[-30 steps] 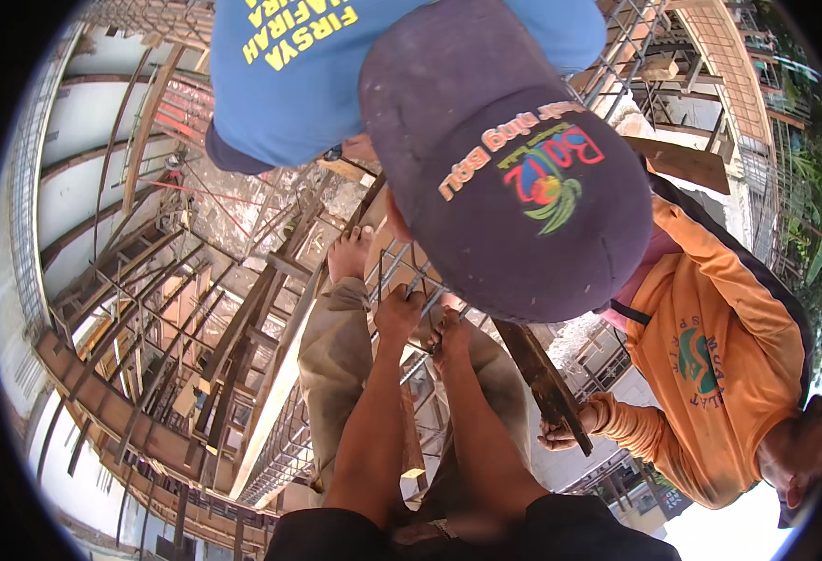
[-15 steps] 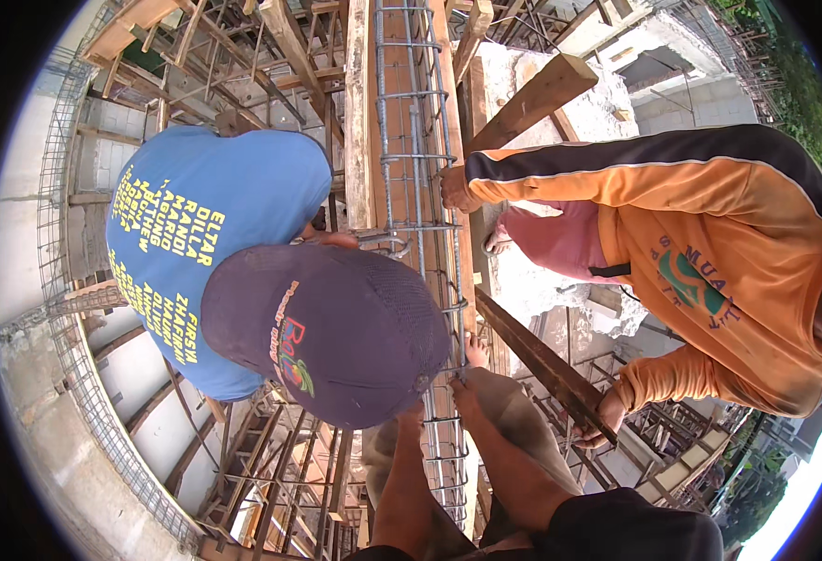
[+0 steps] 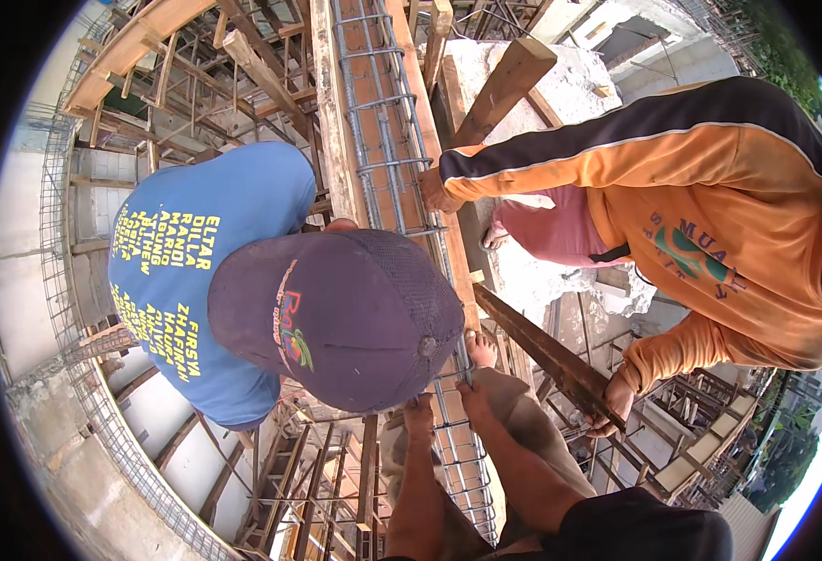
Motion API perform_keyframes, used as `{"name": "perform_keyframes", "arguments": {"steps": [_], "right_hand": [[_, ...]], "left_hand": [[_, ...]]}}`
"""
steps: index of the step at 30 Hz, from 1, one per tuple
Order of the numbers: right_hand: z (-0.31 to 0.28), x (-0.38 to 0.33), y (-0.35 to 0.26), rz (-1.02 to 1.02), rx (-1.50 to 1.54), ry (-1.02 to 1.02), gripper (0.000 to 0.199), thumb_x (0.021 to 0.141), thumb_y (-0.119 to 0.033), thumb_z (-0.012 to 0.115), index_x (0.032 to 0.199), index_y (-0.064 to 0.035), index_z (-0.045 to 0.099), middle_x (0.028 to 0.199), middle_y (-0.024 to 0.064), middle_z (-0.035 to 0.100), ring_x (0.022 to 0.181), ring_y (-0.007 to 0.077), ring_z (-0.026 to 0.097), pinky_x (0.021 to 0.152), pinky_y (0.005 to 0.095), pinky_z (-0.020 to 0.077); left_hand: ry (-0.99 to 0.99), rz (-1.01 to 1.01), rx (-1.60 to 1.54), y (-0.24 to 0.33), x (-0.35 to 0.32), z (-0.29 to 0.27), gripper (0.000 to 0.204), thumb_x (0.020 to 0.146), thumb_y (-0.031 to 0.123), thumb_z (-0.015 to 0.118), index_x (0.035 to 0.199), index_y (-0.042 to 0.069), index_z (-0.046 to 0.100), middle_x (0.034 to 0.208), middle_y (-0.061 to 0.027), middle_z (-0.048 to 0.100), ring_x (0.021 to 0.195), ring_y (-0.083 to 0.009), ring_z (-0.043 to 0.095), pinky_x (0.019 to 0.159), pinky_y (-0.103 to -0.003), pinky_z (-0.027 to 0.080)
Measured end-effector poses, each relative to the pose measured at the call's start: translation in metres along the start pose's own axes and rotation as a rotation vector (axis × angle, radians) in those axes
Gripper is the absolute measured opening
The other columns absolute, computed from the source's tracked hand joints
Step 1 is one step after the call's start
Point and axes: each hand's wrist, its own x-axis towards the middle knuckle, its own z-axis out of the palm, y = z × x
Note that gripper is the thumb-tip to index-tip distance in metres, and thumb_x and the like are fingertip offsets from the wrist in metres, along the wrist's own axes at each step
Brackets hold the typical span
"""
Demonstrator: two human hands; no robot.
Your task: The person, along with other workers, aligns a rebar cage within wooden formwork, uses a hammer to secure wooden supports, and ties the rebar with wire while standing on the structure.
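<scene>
Fingers of the left hand and the right hand, whose grip I cannot tell, are near opposite edges of the rebar cage, which lies between the wooden formwork edges and should be heavy, stiff, best held lengthwise.

From the wearer's head, one fisheye looks steeply down, forearms near, along the rebar cage between formwork edges.
</scene>
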Motion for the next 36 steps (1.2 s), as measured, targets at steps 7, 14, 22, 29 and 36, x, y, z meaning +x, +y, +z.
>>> {"name": "perform_keyframes", "arguments": {"steps": [7,14,22,29,36], "right_hand": [[0.004,-0.008,-0.061,-0.201,0.041,-0.015,0.034,0.092,-0.035,0.058,0.105,-0.0045,0.063,0.090,0.0112,0.061,0.078,0.0265,0.060,0.070,0.0428,0.0469],[0.003,-0.076,0.066,-0.162,-0.168,-0.008,0.028,0.093,-0.032,0.058,0.103,-0.0056,0.062,0.081,0.0059,0.059,0.069,0.0203,0.058,0.061,0.0414,0.0470],[-0.018,-0.085,0.002,0.147,0.016,-0.183,0.054,0.088,-0.040,0.060,0.114,0.0076,0.062,0.098,0.0287,0.067,0.096,0.0363,0.065,0.082,0.0452,0.0481],[0.006,-0.054,0.048,0.041,0.000,-0.021,0.048,0.089,-0.042,0.063,0.106,0.0021,0.065,0.076,0.0099,0.060,0.071,0.0180,0.055,0.061,0.0398,0.0481],[0.003,-0.058,0.029,0.157,-0.015,-0.088,0.050,0.088,-0.038,0.059,0.110,0.0066,0.064,0.099,0.0325,0.065,0.096,0.0442,0.065,0.083,0.0464,0.0482]], "left_hand": [[0.043,0.358,0.344,0.002,0.010,-0.031,0.031,0.083,0.022,0.064,0.106,0.000,0.066,0.095,-0.0119,0.063,0.077,-0.0238,0.056,0.071,-0.040,0.047],[-0.028,0.223,0.097,-0.042,-0.021,-0.045,0.010,0.085,0.017,0.063,0.090,0.012,0.056,0.064,0.0025,0.040,0.047,-0.0109,0.038,0.042,-0.029,0.031],[-0.013,0.095,0.139,0.024,-0.040,-0.019,0.017,0.086,0.022,0.065,0.082,0.012,0.053,0.064,0.0014,0.047,0.047,-0.0105,0.042,0.043,-0.032,0.033],[-0.026,-0.013,-0.059,0.048,-0.044,-0.005,0.021,0.083,0.015,0.065,0.074,0.012,0.046,0.057,0.0026,0.042,0.042,-0.0092,0.040,0.039,-0.030,0.029],[-0.093,-0.174,-0.106,0.023,-0.022,-0.025,0.005,0.084,0.015,0.065,0.085,0.010,0.064,0.072,-0.0004,0.055,0.053,-0.0071,0.046,0.045,-0.023,0.037]]}}
